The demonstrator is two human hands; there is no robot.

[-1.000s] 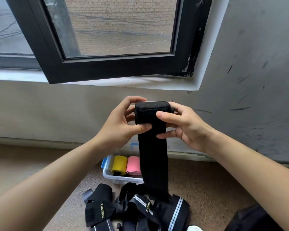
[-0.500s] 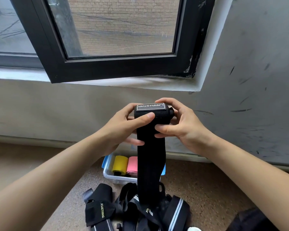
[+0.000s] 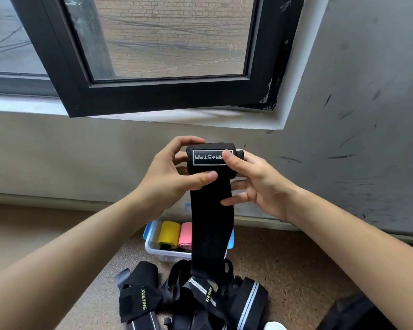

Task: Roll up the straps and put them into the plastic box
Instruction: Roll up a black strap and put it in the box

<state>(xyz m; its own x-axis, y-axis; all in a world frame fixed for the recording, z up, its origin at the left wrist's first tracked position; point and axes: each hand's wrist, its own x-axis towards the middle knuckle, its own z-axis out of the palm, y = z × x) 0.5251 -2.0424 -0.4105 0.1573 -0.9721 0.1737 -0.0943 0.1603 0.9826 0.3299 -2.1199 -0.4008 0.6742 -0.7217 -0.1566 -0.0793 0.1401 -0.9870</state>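
1. The left hand [image 3: 174, 177] grips the rolled top end of a wide black elastic strap [image 3: 211, 222]. Its fingers curl over the top of the roll and its thumb presses flat on the front just beneath it.
2. The right hand [image 3: 258, 184] holds the same roll from the other side. Its thumb rests on the edge of the white-lettered label [image 3: 209, 157], and its other fingers are loosely curled behind the strap, one fingertip showing at the strap's right edge.
3. The unrolled length of the strap hangs straight down from the hands to a heap of loose black straps [image 3: 200, 298] on the floor [image 3: 284, 270].
4. The clear plastic box with blue clips [image 3: 153, 246] stands on the floor by the wall, partly hidden behind the hanging strap. A yellow rolled strap [image 3: 169, 234] and a pink rolled strap [image 3: 186, 235] lie in it side by side.
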